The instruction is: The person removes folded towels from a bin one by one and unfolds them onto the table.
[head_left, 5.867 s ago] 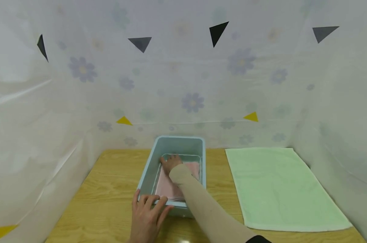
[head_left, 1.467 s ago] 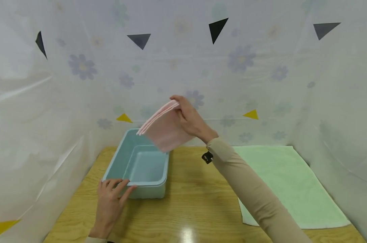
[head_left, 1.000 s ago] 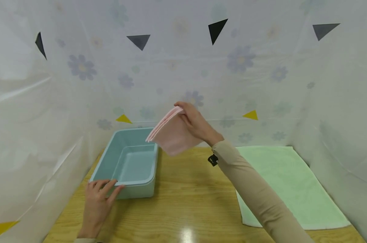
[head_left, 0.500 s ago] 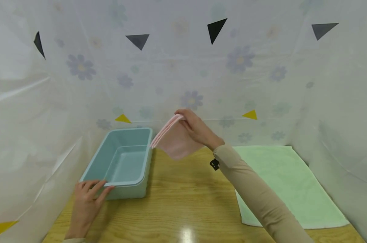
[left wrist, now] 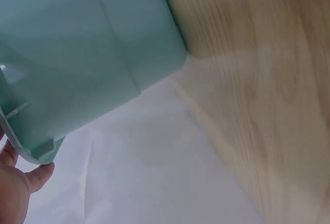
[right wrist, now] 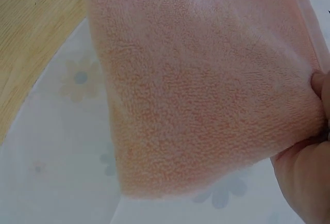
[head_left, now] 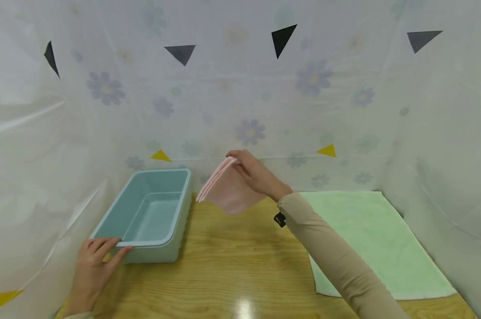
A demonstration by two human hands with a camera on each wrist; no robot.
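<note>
At the lower left of the head view, my left hand (head_left: 91, 266) rests on the near rim of the blue bin (head_left: 145, 217). My fingers (head_left: 105, 243) lie bent over that rim and hold it. The bin sits on the wooden surface (head_left: 232, 266), and I see nothing inside it.

A bit farther, in the middle of the frame, my right hand (head_left: 256, 177) is up in the air. It pinches the folded pink cloth (head_left: 226, 190) by its top edge. The cloth hangs down above the surface, just right of the bin. In the right wrist view the pink cloth (right wrist: 206, 84) fills most of the frame.

On the right lies the green towel (head_left: 368, 239), flat. Behind it all hangs a white sheet with flowers (head_left: 250, 131).

I think I am taking the cloth out and pushing the bin aside. Next the cloth needs a bare spot to come down on, so I would lower it gently and then let go.

A few seconds ago the cloth lay in the bin, and the bin stood in the middle. Now the bin is far over on the left, and the cloth hangs lower than a moment ago.
</note>
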